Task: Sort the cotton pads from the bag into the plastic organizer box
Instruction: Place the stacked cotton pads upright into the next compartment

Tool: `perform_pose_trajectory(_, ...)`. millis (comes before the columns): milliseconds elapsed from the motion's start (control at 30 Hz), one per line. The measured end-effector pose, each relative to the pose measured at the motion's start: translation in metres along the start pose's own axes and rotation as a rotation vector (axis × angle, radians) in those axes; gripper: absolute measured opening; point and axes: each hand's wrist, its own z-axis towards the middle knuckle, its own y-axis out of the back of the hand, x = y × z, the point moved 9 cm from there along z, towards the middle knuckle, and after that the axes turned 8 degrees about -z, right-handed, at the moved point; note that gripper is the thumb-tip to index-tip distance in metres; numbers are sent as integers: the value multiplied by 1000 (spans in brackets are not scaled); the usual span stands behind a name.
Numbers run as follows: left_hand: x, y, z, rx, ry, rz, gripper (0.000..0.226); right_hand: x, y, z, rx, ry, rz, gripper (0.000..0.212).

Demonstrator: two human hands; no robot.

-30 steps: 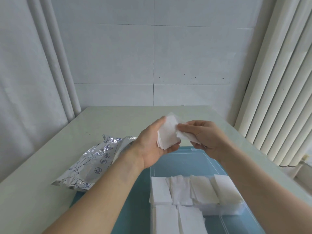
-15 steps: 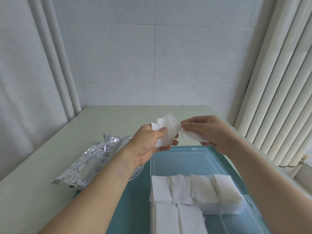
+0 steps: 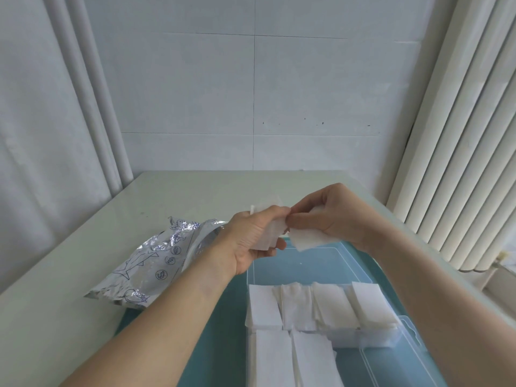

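Head view: your left hand (image 3: 252, 241) grips a small stack of cotton pads (image 3: 269, 231) above the organizer box (image 3: 402, 325), and your right hand (image 3: 332, 216) pinches one pad (image 3: 310, 238) off it. Several compartments look filled, far section bare, bag (image 3: 156, 261) beside the box, so roughly midway. Pinched pad's long axis runs left-right, tilted.

A pale table (image 3: 173, 196) stands in a corner against a white tiled wall (image 3: 251, 88), which bears a few small dark specks. Pale ribbed curtains (image 3: 460, 135) hang at the right, more folds (image 3: 92, 107) at the left. A teal mat (image 3: 223, 331) covers the near tabletop. Soft daylight fills the room
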Motion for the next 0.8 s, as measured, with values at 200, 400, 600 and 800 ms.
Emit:
perform_pose_trajectory(200, -7, 9, 0, -78, -42, -26, 25, -21, 5, 5, -7, -132, 169, 3)
perform_pose_trajectory(400, -2, 15, 5, -100, 1, -77, 11, -36, 20, 9, -14, -174, 276, 6)
perform_pose_trajectory(600, 14, 4, -1, 46, 207, -87, 13, -36, 28, 6, 117, -121, 307, 9)
perform_pose_trajectory(800, 25, -29, -18, 278, 397, -298, 43, -28, 10, 0, 257, -99, 174, 12)
